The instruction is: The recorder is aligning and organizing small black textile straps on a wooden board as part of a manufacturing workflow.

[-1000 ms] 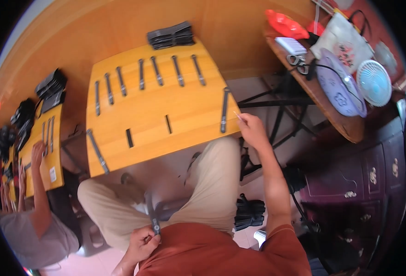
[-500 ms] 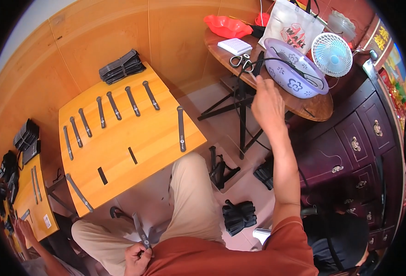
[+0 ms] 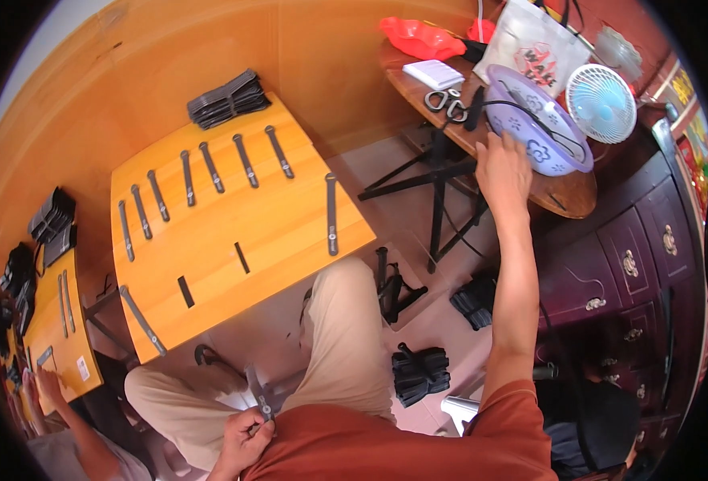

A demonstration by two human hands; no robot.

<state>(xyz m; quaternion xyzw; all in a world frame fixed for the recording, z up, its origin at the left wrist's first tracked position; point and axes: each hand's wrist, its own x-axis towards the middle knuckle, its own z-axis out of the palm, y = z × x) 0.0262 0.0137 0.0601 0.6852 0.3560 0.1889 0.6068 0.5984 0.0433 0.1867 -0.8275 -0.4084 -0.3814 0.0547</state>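
Basin [image 3: 558, 152], one, right hand [image 3: 502, 164] touching

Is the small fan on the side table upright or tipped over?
Upright. The pale blue fan stands on the round wooden side table behind the lilac basin, round grille facing outward. Whether it runs, cannot tell.

His right hand [image 3: 502, 167] has left the strap at the table's edge. Its fingers now touch the lilac basin [image 3: 540, 120].

One head camera looks steeply down, close above the left hand [image 3: 242, 437], with the right hand [image 3: 504, 170] reaching farther out.
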